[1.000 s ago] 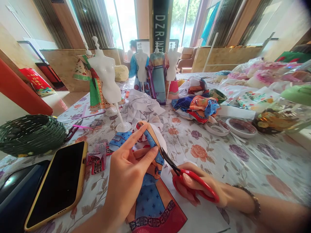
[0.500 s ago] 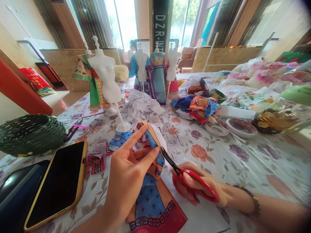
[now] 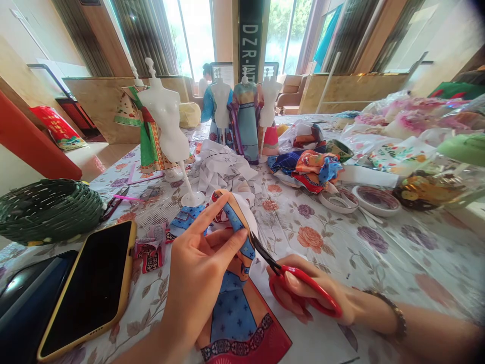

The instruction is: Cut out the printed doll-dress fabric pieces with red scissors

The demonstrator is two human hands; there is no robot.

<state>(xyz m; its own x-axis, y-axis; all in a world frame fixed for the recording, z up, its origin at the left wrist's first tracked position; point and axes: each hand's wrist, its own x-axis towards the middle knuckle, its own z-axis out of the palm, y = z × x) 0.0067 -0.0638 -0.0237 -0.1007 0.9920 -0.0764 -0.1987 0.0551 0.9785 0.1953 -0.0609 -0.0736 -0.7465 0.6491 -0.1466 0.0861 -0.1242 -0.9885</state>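
My left hand (image 3: 199, 275) pinches a printed fabric sheet (image 3: 237, 313) showing a blue, orange and red costume, lifting its upper edge off the table. My right hand (image 3: 303, 296) grips red-handled scissors (image 3: 290, 278). Their black blades (image 3: 261, 248) are at the sheet's right edge, just beside my left thumb. The lower part of the sheet lies flat on the floral tablecloth (image 3: 352, 253).
A yellow-cased phone (image 3: 89, 285) and a dark device (image 3: 22, 303) lie at left, beside a green woven basket (image 3: 47, 208). White mannequin stands (image 3: 168, 126), dressed doll figures (image 3: 244, 116), fabric scraps (image 3: 310, 164), small dishes (image 3: 375, 198) and plastic bags (image 3: 424, 146) crowd the far table. A person sits by the far window.
The scissor blades have closed slightly along the sheet's edge. Both hands stay nearly in place.
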